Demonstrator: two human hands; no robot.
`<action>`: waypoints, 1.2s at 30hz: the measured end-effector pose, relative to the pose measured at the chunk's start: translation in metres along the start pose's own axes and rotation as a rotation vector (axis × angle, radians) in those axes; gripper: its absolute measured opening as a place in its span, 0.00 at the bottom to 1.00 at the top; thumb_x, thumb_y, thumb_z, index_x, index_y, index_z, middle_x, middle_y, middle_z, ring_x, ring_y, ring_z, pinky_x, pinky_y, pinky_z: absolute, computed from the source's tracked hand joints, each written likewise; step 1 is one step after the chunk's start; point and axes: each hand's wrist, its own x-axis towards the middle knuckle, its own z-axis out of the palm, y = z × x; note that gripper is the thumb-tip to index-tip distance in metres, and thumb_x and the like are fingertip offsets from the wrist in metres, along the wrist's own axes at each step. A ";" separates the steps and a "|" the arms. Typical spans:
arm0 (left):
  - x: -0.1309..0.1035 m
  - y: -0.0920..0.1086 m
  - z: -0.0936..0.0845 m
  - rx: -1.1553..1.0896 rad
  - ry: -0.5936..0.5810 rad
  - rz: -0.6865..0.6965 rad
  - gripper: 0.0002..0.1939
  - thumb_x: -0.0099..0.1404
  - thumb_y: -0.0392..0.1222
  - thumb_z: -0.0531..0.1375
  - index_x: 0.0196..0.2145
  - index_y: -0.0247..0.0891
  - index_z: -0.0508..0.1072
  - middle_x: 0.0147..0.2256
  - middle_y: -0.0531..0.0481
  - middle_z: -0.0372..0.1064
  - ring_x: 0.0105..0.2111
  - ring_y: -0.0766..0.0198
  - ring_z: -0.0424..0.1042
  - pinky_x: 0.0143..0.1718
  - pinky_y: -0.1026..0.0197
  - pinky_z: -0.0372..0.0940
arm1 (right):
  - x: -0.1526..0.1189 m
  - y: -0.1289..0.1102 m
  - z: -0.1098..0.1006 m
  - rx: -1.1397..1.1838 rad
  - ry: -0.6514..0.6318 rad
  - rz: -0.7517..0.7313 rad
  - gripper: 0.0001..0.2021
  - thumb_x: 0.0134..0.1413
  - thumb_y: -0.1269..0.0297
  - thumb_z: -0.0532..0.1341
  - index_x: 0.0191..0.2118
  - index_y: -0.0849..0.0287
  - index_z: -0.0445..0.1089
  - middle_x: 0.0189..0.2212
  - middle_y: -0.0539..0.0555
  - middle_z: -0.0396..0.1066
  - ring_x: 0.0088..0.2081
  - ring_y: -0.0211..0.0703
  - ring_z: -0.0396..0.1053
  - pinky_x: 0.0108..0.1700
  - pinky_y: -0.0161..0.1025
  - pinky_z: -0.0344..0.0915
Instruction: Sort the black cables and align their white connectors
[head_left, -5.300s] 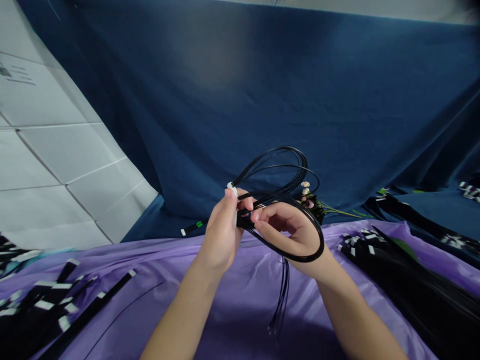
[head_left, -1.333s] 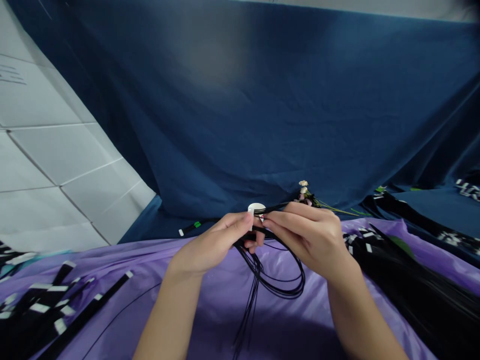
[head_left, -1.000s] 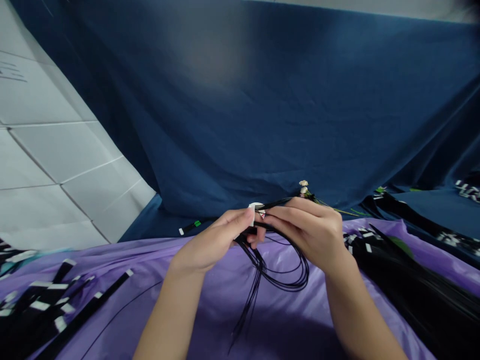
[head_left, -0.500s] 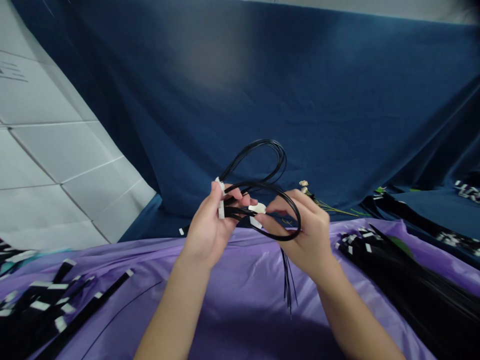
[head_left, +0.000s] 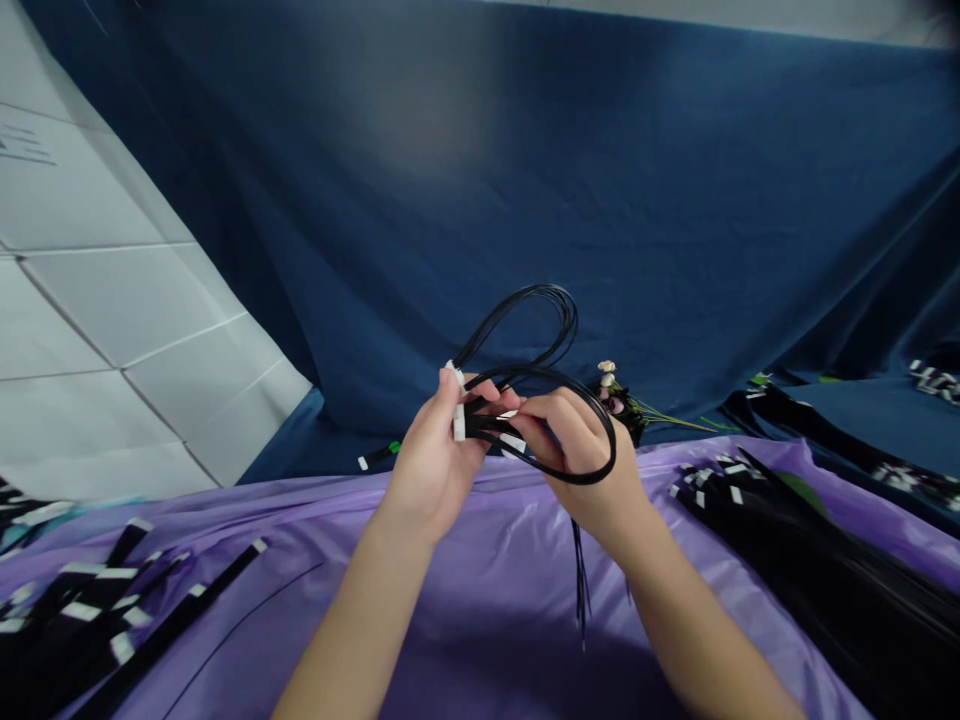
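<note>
My left hand (head_left: 441, 445) is closed round a bundle of thin black cables (head_left: 551, 292), its thumb over white bands (head_left: 459, 422) at the bundle's left end. From there the cables bend out to the right in two loops, one high against the blue cloth, one lower across my right hand (head_left: 585, 450). The fingers of my right hand are pinched at a small white piece (head_left: 508, 414) close to the left fingertips; most of it is hidden. Another white piece (head_left: 513, 443) shows just below. Loose cable ends (head_left: 580, 590) hang beneath my right hand.
Purple sheeting (head_left: 495, 600) covers the surface in front of me. Black bundles with white ends (head_left: 97, 600) lie at left, more black bundles (head_left: 810, 590) at right. Artificial flowers (head_left: 611, 385) lie behind my right hand. Blue cloth (head_left: 600, 180) hangs at the back.
Both hands have shifted slightly; the left, with the cables, moved right. My right fingers have closed in nearer the left ones, and the pale piece between them now shows much less.
</note>
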 end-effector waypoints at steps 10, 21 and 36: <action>-0.001 0.004 -0.005 0.182 -0.077 0.025 0.21 0.67 0.56 0.56 0.27 0.34 0.71 0.28 0.48 0.74 0.28 0.64 0.74 0.36 0.61 0.68 | 0.010 0.028 -0.054 1.283 -0.098 0.606 0.08 0.56 0.56 0.62 0.32 0.54 0.73 0.16 0.43 0.55 0.14 0.29 0.47 0.14 0.29 0.49; -0.003 0.006 -0.005 0.373 -0.191 -0.107 0.21 0.68 0.56 0.54 0.29 0.33 0.70 0.26 0.49 0.70 0.26 0.65 0.71 0.34 0.61 0.64 | 0.017 0.042 -0.033 1.353 0.353 0.735 0.11 0.48 0.53 0.69 0.36 0.52 0.76 0.28 0.45 0.73 0.29 0.30 0.72 0.31 0.26 0.71; -0.002 0.007 -0.008 0.424 -0.229 -0.108 0.19 0.67 0.54 0.56 0.30 0.33 0.70 0.27 0.51 0.63 0.28 0.68 0.61 0.31 0.63 0.60 | 0.010 0.023 -0.054 1.165 0.213 0.408 0.04 0.53 0.58 0.67 0.33 0.50 0.78 0.14 0.43 0.51 0.16 0.29 0.45 0.17 0.30 0.48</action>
